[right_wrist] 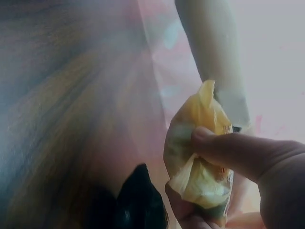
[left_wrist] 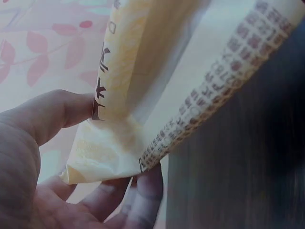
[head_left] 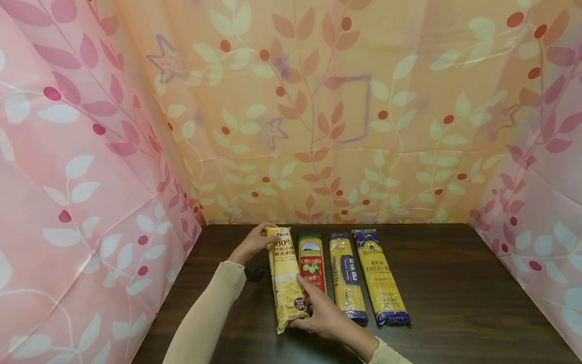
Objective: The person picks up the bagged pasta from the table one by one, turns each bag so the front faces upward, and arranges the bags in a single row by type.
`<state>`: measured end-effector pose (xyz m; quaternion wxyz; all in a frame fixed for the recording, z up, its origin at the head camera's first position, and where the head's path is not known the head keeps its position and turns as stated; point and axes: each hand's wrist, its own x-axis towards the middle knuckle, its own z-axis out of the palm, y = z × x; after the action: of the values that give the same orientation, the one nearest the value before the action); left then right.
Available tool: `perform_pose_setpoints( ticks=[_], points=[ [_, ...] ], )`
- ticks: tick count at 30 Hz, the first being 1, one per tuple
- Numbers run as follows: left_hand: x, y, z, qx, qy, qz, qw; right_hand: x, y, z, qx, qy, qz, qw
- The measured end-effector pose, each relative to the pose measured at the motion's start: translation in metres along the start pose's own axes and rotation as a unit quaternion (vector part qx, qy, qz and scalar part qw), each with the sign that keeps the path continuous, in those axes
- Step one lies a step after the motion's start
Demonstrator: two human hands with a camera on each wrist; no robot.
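Both hands hold a pale yellow pasta packet (head_left: 286, 263) at the left end of a row of pasta packets. In the head view my left hand (head_left: 255, 242) grips its far end. The left wrist view shows the thumb on one side of the packet (left_wrist: 119, 143) and the fingers of the left hand (left_wrist: 24, 148) under its end. At the near end, my right hand (head_left: 323, 313) grips the packet's lower right side. In the right wrist view, the thumb of the right hand (right_wrist: 281, 167) presses the crimped end of the packet (right_wrist: 200, 138).
Right beside the held packet lies a red and green Olivoila pasta packet (head_left: 311, 253), partly covered by the right hand. Farther right lie a blue-labelled spaghetti packet (head_left: 347, 278) and a yellow and blue one (head_left: 382, 278), all on the dark wooden table (head_left: 459, 283). Patterned curtains (head_left: 318, 151) surround it.
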<state>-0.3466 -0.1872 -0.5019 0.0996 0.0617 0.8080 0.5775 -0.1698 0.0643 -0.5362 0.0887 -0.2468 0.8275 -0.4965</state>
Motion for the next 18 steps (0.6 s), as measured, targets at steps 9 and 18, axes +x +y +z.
perform_pose_setpoints(
  ticks=[9, 18],
  points=[
    [0.008, -0.008, -0.007, 0.012, -0.011, -0.006, 0.9998, 0.015, -0.008, 0.018, -0.062, 0.021, 0.016, 0.9977],
    [0.021, -0.014, -0.007, 0.044, -0.006, -0.019, 0.9988, 0.033, -0.014, 0.031, -0.073, 0.025, 0.037, 0.9963]
  ],
)
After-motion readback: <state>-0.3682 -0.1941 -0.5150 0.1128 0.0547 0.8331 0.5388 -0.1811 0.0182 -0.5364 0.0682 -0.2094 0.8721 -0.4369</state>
